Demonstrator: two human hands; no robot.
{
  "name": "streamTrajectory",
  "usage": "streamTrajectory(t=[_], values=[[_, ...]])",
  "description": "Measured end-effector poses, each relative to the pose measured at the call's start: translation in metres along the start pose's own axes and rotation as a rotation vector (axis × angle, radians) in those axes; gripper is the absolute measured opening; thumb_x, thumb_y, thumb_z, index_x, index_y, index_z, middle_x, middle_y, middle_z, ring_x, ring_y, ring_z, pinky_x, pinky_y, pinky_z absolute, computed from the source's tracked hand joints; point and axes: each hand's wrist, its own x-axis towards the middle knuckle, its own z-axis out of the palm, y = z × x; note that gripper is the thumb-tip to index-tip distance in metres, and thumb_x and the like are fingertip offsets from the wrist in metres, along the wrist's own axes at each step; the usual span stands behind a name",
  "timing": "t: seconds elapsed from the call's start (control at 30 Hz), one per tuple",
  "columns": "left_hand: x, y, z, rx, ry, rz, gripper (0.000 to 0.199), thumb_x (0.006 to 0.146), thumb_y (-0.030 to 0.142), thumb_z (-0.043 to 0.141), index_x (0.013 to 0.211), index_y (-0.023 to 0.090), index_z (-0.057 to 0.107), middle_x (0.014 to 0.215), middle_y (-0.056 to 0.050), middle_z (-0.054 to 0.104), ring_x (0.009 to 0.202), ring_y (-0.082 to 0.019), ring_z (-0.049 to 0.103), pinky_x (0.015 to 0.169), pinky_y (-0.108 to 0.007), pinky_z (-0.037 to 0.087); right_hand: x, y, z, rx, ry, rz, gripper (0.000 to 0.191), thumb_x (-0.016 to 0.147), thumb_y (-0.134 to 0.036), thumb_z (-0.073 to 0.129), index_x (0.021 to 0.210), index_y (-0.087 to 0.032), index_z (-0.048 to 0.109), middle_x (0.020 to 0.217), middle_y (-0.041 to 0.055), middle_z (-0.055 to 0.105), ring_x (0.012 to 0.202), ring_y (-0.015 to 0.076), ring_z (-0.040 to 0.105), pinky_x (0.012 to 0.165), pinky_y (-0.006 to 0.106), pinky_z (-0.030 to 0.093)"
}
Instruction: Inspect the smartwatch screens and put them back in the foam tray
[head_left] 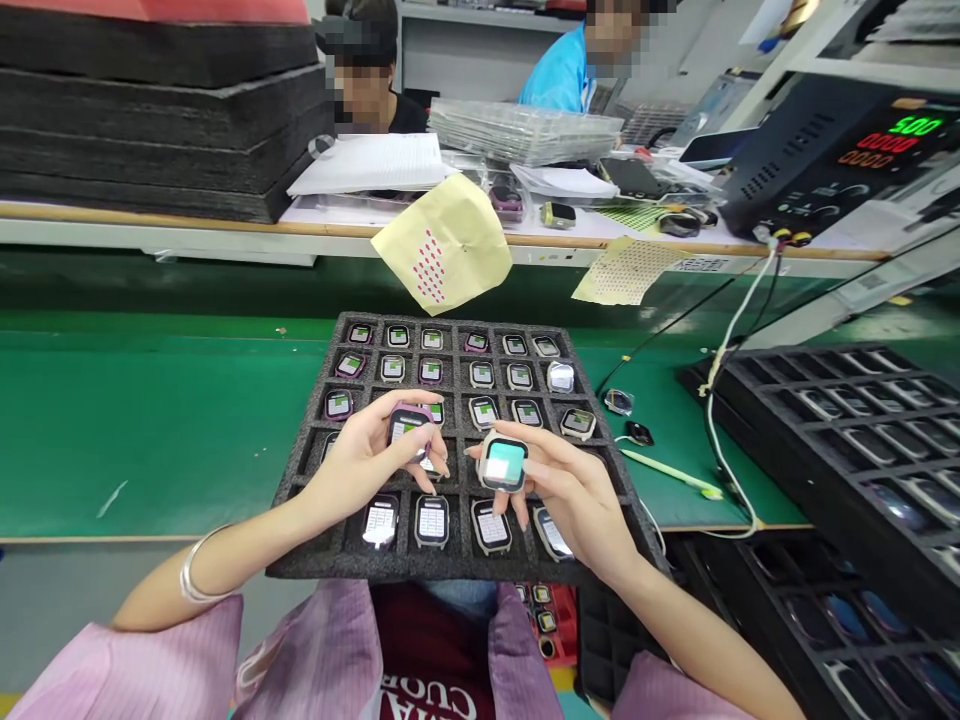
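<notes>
A black foam tray [300, 470] on the green bench holds rows of square smartwatches, many with lit screens. Above its middle, my left hand [379, 440] is closed on a purple smartwatch [407, 425], thumb across its screen. My right hand [574, 485] grips a silver smartwatch [504, 463] by its sides; its screen glows teal and white. Both held watches face up toward me, apart from each other. In the tray's nearest row, a lit smartwatch [432, 521] lies below my hands. My hands and forearms hide some compartments.
Stacked black foam trays [840, 430] stand at the right, beside a white cable [739, 420]. A green pen-like stick [667, 473] lies right of the tray. On the shelf are a power supply [817, 160] and yellow paper [450, 245]. Two people sit beyond.
</notes>
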Motion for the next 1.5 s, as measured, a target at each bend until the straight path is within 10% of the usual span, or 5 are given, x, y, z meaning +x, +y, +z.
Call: streamTrajectory(t=[0.3, 0.6, 0.83, 1.27, 1.5], values=[[-0.005, 0.000, -0.005, -0.150, -0.067, -0.023, 0.064, 0.074, 0.006, 0.064, 0.133, 0.018, 0.041, 0.102, -0.008, 0.062, 0.092, -0.020, 0.063, 0.081, -0.035, 0.056, -0.002, -0.002, 0.006, -0.050, -0.004, 0.017, 0.048, 0.083, -0.021, 0.068, 0.129, -0.022, 0.053, 0.099, 0.0103, 0.069, 0.064, 0.0170, 0.067, 0.045, 0.024, 0.053], [-0.011, 0.001, -0.002, -0.064, -0.039, -0.064, 0.058, 0.081, 0.015, 0.064, 0.133, 0.018, 0.039, 0.096, -0.008, 0.061, 0.086, -0.019, 0.065, 0.072, -0.033, 0.058, -0.014, 0.001, -0.012, -0.168, -0.054, 0.094, 0.066, 0.081, -0.022, 0.071, 0.139, -0.026, 0.041, 0.112, 0.0117, 0.065, 0.064, 0.0143, 0.062, 0.047, 0.024, 0.056], [-0.030, -0.004, -0.015, 0.031, -0.085, -0.102, 0.074, 0.077, 0.011, 0.067, 0.138, 0.032, 0.030, 0.112, -0.006, 0.049, 0.097, -0.021, 0.064, 0.082, -0.036, 0.056, -0.045, -0.011, -0.056, -0.804, -0.034, 0.050, 0.052, 0.082, -0.033, 0.069, 0.130, -0.025, 0.053, 0.081, 0.0027, 0.066, 0.054, 0.0145, 0.058, 0.059, 0.033, 0.056], [-0.104, -0.026, -0.104, 1.513, -0.100, 0.046, 0.041, 0.082, 0.043, 0.059, 0.115, 0.019, 0.053, 0.109, -0.011, 0.061, 0.097, -0.029, 0.060, 0.084, -0.043, 0.049, -0.092, -0.005, -0.115, -1.303, -0.164, 0.056, 0.047, 0.091, -0.035, 0.054, 0.136, -0.024, 0.047, 0.120, 0.0125, 0.054, 0.113, 0.0286, 0.053, 0.095, 0.045, 0.045], [-0.090, -0.009, -0.068, 1.662, -0.222, 0.201, 0.030, 0.085, 0.033, 0.056, 0.111, 0.017, 0.057, 0.111, -0.013, 0.056, 0.099, -0.029, 0.054, 0.084, -0.044, 0.045, -0.074, -0.019, -0.078, -1.392, -0.280, -0.124, 0.037, 0.087, -0.021, 0.057, 0.123, -0.025, 0.059, 0.140, 0.0117, 0.041, 0.130, 0.0335, 0.038, 0.104, 0.053, 0.037]])
